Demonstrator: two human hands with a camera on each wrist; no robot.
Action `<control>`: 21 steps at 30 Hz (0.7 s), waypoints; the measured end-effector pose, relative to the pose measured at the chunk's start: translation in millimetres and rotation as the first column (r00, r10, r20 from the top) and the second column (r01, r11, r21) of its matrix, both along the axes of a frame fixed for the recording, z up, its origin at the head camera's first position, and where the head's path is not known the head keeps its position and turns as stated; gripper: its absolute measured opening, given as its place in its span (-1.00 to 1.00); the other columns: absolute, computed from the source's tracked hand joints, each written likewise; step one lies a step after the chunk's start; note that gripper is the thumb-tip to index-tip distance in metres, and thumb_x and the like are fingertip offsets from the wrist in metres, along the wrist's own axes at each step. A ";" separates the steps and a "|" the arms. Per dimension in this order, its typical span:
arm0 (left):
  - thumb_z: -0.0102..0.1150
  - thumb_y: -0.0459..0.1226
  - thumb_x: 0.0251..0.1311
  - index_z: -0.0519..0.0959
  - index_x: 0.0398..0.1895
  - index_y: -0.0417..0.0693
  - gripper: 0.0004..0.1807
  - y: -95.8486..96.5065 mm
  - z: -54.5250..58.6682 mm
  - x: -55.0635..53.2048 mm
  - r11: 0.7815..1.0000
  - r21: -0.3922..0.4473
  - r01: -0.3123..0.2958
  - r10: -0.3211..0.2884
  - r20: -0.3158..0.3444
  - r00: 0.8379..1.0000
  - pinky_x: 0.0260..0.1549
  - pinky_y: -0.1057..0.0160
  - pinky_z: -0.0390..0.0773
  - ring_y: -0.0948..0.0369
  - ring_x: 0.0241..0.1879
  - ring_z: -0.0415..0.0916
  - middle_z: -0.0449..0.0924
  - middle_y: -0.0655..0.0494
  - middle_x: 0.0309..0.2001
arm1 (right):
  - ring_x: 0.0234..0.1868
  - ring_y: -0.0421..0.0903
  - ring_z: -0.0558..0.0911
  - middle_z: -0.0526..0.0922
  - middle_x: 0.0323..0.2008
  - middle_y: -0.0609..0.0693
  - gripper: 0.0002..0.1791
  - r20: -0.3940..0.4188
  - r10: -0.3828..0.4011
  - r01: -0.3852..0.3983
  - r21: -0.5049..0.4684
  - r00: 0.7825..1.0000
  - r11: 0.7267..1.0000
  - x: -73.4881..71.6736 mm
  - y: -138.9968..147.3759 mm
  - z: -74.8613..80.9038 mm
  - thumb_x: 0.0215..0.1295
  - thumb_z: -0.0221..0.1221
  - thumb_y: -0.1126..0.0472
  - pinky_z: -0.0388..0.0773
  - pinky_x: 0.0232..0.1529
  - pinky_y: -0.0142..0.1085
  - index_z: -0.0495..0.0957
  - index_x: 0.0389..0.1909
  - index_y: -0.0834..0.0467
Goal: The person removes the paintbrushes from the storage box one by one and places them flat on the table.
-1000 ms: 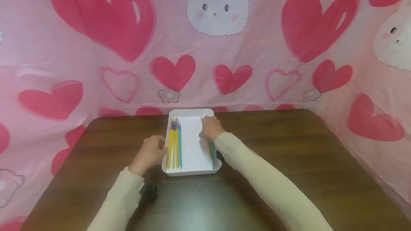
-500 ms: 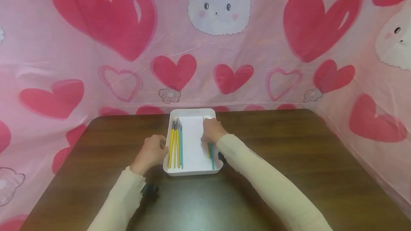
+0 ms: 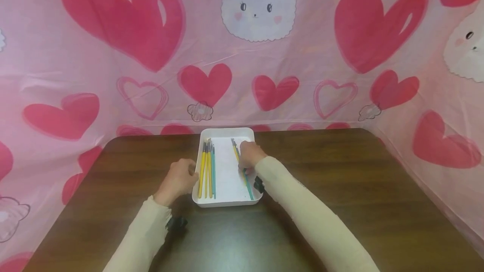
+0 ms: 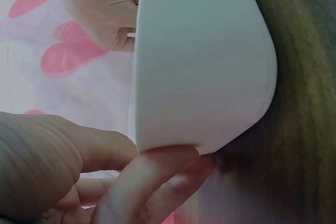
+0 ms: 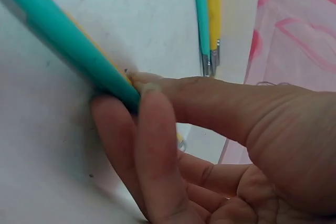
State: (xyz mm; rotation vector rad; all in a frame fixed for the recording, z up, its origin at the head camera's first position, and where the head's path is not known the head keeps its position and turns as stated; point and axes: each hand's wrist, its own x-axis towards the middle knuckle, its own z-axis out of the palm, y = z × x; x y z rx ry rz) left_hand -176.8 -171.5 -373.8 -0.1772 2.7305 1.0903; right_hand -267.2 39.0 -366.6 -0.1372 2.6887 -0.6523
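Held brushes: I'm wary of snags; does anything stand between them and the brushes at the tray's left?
Nothing visible: only white tray floor shows between the right hand, with its brushes, and the left-side brushes.

one table [image 3: 219, 238] bore one white tray [image 3: 227, 204] at its far edge. along the tray's left edge lay three yellow brushes [image 3: 202, 171] and at least one teal brush [image 3: 214, 171]; whether two teal ones lay together there could not be told. nearer the right edge were at least two more, one yellow-handled brush [image 3: 236, 151] and one teal-handled brush [image 3: 249, 190], partly hidden. of hands there were two: one left hand [image 3: 177, 178], one right hand [image 3: 251, 154].
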 end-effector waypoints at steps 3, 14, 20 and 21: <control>0.28 -0.30 0.29 0.49 0.29 -0.27 -0.48 -0.6 -0.5 -0.3 1.000 0.003 0.001 -0.001 0.006 1.000 -0.33 0.18 0.71 0.08 -0.28 0.63 0.66 -0.16 -0.02 | -0.63 -0.10 0.66 0.58 -0.17 0.22 -0.43 0.026 -0.016 0.017 -0.033 1.000 0.999 -2.7 3.3 -0.7 0.09 0.44 0.36 0.58 -0.61 -0.39 0.42 0.10 0.34; 0.30 -0.29 0.28 0.49 0.27 -0.25 -0.49 -2.5 -0.8 -0.6 1.000 0.013 -0.011 0.011 0.001 1.000 -0.36 0.19 0.71 0.10 -0.31 0.62 0.66 -0.12 -0.07 | -0.46 -0.07 0.73 0.70 -0.42 0.09 -0.78 -0.011 -0.013 0.011 -0.183 1.000 0.983 -5.5 20.3 6.8 0.15 0.41 0.23 0.67 -0.29 -0.27 0.65 -0.26 0.27; 0.31 -0.28 0.28 0.53 0.23 -0.23 -0.53 -1.8 -0.9 0.7 1.000 0.008 -0.013 0.013 0.006 1.000 -0.36 0.20 0.69 0.08 -0.28 0.60 0.65 -0.11 -0.07 | -0.48 -0.11 0.74 0.74 -0.35 0.12 -0.72 -0.023 -0.019 0.011 -0.295 1.000 0.956 -3.1 31.9 9.4 0.15 0.41 0.24 0.70 -0.19 -0.22 0.69 -0.17 0.30; 0.30 -0.28 0.28 0.54 0.23 -0.23 -0.54 -1.7 -1.1 0.9 1.000 0.008 -0.013 0.013 0.007 1.000 -0.36 0.19 0.68 0.07 -0.28 0.60 0.66 -0.11 -0.08 | -0.47 -0.10 0.75 0.74 -0.32 0.13 -0.72 -0.029 -0.021 0.011 -0.314 0.999 0.949 -3.0 34.2 9.8 0.15 0.41 0.25 0.71 -0.19 -0.21 0.68 -0.16 0.31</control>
